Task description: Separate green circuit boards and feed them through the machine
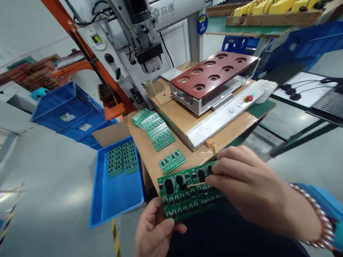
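- Holding the green circuit board (194,199) at its left end, our left hand (154,238) has its thumb on the front lower corner and its fingers curled behind.
- In our right hand (250,181) we pinch a thin pale stick (197,184) between closed fingers and thumb; its tip is at a black round component on the board's upper row, though we cannot tell whether it touches.
- We have this board tilted up toward us, in front of our dark clothing and near the counter (146,153).
- On the counter, just beyond our board, a small circuit board (172,162) lies flat, and past it we see an overlapping spread of green panels (156,130).
- To our left, the blue tray (113,202) holds two groups of populated boards (121,160) at its far end.
- Ahead of us stands a machine head (150,55), near a red-brown fixture plate (211,75) with round recesses; a red button (249,98) sits on the pale control panel (214,126) before it.
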Motion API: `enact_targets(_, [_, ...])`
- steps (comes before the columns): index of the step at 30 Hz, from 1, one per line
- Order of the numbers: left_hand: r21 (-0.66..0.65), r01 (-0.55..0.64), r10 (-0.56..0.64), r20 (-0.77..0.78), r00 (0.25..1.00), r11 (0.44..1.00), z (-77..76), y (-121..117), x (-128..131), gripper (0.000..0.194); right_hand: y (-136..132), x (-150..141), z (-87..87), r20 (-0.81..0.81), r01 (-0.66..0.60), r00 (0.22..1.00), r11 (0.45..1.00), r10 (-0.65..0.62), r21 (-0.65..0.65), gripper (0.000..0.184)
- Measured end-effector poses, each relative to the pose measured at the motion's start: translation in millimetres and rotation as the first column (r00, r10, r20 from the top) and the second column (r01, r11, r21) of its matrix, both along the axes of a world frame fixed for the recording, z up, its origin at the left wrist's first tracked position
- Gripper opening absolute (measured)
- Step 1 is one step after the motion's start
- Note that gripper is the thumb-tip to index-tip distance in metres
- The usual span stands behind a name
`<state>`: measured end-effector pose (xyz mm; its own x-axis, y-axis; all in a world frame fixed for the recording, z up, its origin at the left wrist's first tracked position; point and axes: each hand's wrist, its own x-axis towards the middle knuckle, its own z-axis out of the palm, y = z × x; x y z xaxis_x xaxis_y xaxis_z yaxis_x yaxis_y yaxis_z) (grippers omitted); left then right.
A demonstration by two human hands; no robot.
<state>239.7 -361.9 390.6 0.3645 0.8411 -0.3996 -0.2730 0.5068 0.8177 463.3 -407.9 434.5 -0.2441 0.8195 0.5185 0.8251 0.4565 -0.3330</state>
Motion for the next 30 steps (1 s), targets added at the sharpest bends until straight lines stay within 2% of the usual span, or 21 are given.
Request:
enact_targets(19, [0.004, 0.017, -0.017, 0.020, 1.000, 1.000, 1.3, -0.1, 1.1, 0.030, -2.2, 1.4, -1.5, -0.007, 0.004, 1.000, 1.000, -0.004, -0.004, 0.022])
enact_targets(24, [0.005, 0.003, -0.003, 0.004, 1.000, 1.000, 1.2, 0.2, 1.3, 0.031, -1.3, -0.2, -0.6, -0.005, 0.002, 1.000, 1.000, -0.002, -0.011, 0.017])
enact_targets(30, [-0.005, -0.009, 0.009, 0.020, 1.000, 1.000, 1.9, -0.7, 2.5, 0.033, -2.1, -1.9, 0.2, -0.009, -0.015, 1.000, 1.000, 0.015, -0.012, 0.021])
